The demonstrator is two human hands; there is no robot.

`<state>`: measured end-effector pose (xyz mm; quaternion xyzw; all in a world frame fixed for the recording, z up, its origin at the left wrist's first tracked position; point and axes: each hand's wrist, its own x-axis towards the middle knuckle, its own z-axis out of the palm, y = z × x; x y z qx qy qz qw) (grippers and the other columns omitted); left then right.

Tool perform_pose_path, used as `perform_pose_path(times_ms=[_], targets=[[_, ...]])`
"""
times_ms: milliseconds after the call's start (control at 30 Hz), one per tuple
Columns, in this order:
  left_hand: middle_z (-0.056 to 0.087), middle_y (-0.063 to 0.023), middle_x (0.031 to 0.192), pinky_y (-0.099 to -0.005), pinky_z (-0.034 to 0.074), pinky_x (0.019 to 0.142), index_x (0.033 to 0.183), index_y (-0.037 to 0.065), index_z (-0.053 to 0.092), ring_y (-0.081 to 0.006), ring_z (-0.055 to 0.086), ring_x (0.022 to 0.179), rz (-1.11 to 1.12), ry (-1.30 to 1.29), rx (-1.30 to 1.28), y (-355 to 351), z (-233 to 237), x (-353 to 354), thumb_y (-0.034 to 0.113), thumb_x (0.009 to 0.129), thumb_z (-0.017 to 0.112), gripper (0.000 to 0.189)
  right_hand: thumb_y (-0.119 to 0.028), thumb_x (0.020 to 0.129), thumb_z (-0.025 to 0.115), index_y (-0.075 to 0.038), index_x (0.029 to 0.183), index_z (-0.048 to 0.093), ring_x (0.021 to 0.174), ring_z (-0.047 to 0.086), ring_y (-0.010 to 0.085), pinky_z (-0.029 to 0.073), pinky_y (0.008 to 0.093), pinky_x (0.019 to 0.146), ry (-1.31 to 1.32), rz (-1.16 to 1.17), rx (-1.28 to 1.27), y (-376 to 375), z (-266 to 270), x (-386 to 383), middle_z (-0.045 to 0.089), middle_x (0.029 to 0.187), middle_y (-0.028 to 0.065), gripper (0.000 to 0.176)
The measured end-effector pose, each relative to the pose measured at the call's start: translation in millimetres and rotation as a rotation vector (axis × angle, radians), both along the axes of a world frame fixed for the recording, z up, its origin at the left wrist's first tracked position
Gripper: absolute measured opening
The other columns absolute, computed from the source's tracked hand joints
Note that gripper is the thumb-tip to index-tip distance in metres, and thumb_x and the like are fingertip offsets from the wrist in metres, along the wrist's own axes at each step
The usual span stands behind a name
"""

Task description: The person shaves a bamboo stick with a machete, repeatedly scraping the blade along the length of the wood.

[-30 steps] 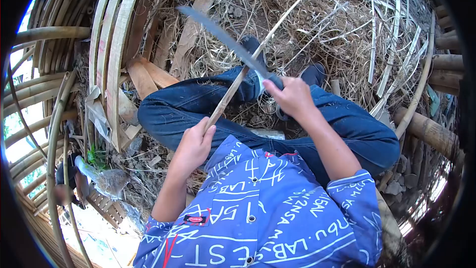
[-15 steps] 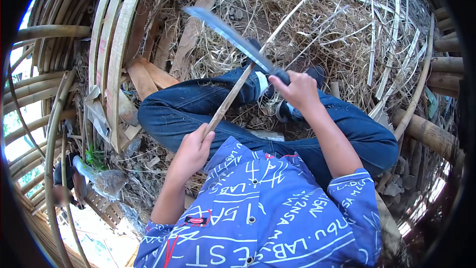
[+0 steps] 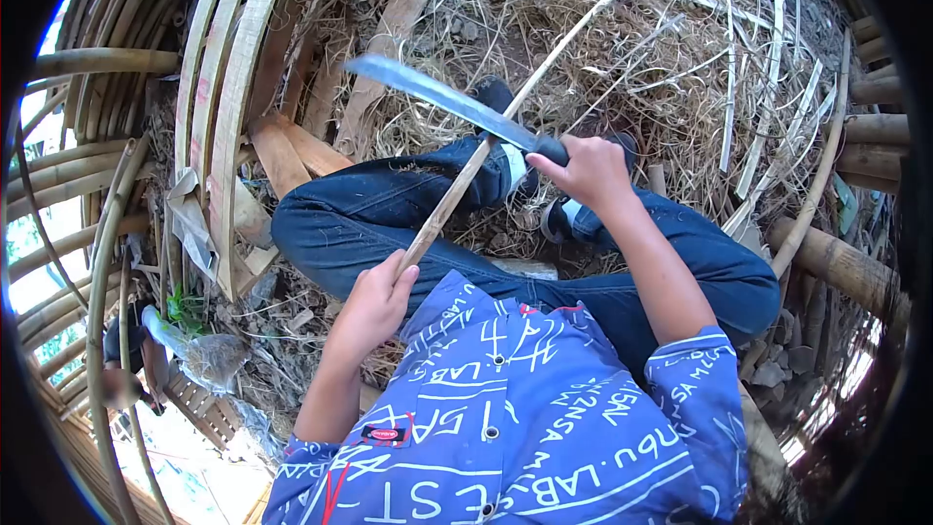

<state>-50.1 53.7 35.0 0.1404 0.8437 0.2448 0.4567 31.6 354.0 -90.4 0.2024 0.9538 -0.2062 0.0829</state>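
My left hand (image 3: 377, 299) is wrapped round the near end of a long, thin bamboo strip (image 3: 450, 202). The strip slants up and away to the right, over my crossed legs. In my right hand (image 3: 589, 171) is the dark handle of a machete (image 3: 437, 102), its long blade pointing to the upper left. The blade crosses the strip just above my ankle and seems to lie against it. My right thumb rests along the handle.
Long bamboo slats (image 3: 236, 107) lean at the left beside a bamboo lattice wall (image 3: 83, 170). Shavings (image 3: 661, 87) and thin split strips (image 3: 729, 68) cover the ground ahead. A thick bamboo pole (image 3: 826, 258) lies at the right. Another person (image 3: 136, 360) is outside, lower left.
The machete has moved slightly down along the strip toward me, and its tip has swung lower and left. My left hand has shifted slightly down, still gripping the strip.
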Motion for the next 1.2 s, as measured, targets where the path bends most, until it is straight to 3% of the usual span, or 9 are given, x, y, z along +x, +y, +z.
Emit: perform_pose_path(times_ms=[133,200,233,333,467,667,833,1067,1200], targets=[[0.056,-0.0260,0.072,-0.0419,0.043,0.059,0.100,-0.004,0.053,-0.0415,0.054,0.064,0.001,0.000,0.006,-9.1,7.9,3.5,0.017,0.098,0.051,0.021,-0.072,0.082,0.051,-0.005,0.082,0.072,0.074,0.069,0.0359,0.054,0.0451,0.067,-0.102,-0.283,-0.021,45.0,-25.1,-5.5,0.069,0.074,0.0183,0.070],[0.055,-0.0253,0.071,-0.0404,0.043,0.059,0.099,-0.003,0.053,-0.0326,0.052,0.059,0.037,-0.082,0.050,-13.3,3.7,8.4,0.018,0.098,0.051,0.021,-0.071,0.083,0.050,-0.003,0.081,0.071,0.078,0.069,0.0377,0.053,0.0468,0.071,-0.127,-0.425,-0.064,76.3,-31.6,-5.8,0.069,0.075,0.0197,0.071],[0.056,-0.0203,0.069,-0.0377,0.044,0.060,0.099,-0.003,0.054,-0.0216,0.051,0.060,-0.023,-0.055,0.051,-14.2,-6.6,12.2,0.018,0.099,0.051,0.022,-0.071,0.083,0.050,-0.003,0.081,0.071,0.078,0.069,0.0377,0.053,0.0468,0.071,-0.120,-0.421,-0.061,78.6,-32.3,-5.3,0.069,0.075,0.0197,0.071],[0.056,-0.0110,0.070,-0.0357,0.044,0.060,0.097,-0.004,0.054,-0.0155,0.051,0.064,0.086,-0.175,0.078,-13.3,-11.0,9.2,0.018,0.099,0.050,0.022,-0.071,0.084,0.050,-0.002,0.080,0.071,0.078,0.068,0.0391,0.053,0.0482,0.072,-0.060,-0.402,0.105,80.9,-22.4,-2.8,0.069,0.076,0.0208,0.072],[0.040,0.0069,0.064,-0.0211,0.029,0.043,0.093,0.008,0.050,-0.0024,0.034,0.052,0.203,-0.452,0.142,-11.6,-11.4,-6.1,0.022,0.103,0.045,0.018,-0.069,0.083,0.053,-0.001,0.075,0.069,0.077,0.068,0.0407,0.052,0.0499,0.070,0.016,-0.456,-0.143,44.4,-14.1,5.9,0.067,0.075,0.0243,0.070],[0.040,0.0063,0.063,-0.0203,0.028,0.043,0.091,0.009,0.049,-0.0021,0.034,0.051,0.263,-0.477,0.057,10.3,-17.1,-7.5,0.024,0.103,0.043,0.021,-0.068,0.080,0.058,-0.003,0.073,0.067,0.067,0.066,0.0399,0.052,0.0479,0.063,0.065,-0.154,-0.390,-66.8,12.3,29.6,0.065,0.067,0.0217,0.066],[0.041,0.0043,0.065,-0.0239,0.036,0.052,0.089,0.003,0.051,-0.0050,0.039,0.058,0.196,-0.311,0.141,5.6,-17.5,0.2,0.020,0.103,0.044,0.023,-0.069,0.080,0.058,-0.004,0.068,0.064,0.063,0.065,0.0382,0.052,0.0473,0.061,0.069,-0.023,-0.390,-67.3,19.0,29.1,0.063,0.062,0.0201,0.066],[0.044,0.0047,0.065,-0.0207,0.031,0.044,0.090,0.007,0.051,-0.0036,0.037,0.052,0.211,-0.349,0.143,7.2,-27.0,14.5,0.025,0.102,0.046,0.022,-0.067,0.082,0.055,-0.003,0.073,0.071,0.072,0.068,0.0391,0.053,0.0474,0.066,-0.027,-0.311,-0.296,-5.5,-1.9,10.3,0.067,0.069,0.0215,0.067],[0.044,0.0051,0.064,-0.0210,0.031,0.045,0.089,0.008,0.051,-0.0035,0.038,0.054,0.178,-0.302,0.180,11.2,-27.4,7.3,0.024,0.102,0.046,0.022,-0.064,0.082,0.058,-0.004,0.075,0.070,0.068,0.066,0.0409,0.052,0.0490,0.065,0.084,-0.252,-0.587,-57.4,30.4,26.9,0.065,0.067,0.0217,0.062]])
